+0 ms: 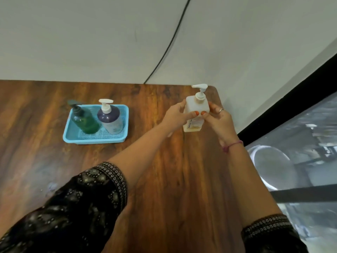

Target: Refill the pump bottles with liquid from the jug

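A square translucent pump bottle with a white pump head and a little yellowish liquid at its bottom stands upright near the table's far right corner. My left hand grips its left side and my right hand grips its right side, thumbs meeting on the front. A green pump bottle with a dark pump and a purple pump bottle with a white pump stand in a blue tray at the left. No jug is in view.
The wooden table meets a pale wall at the back. A black cable runs down the wall behind the table. The table's right edge drops off beside a dark-framed glass panel.
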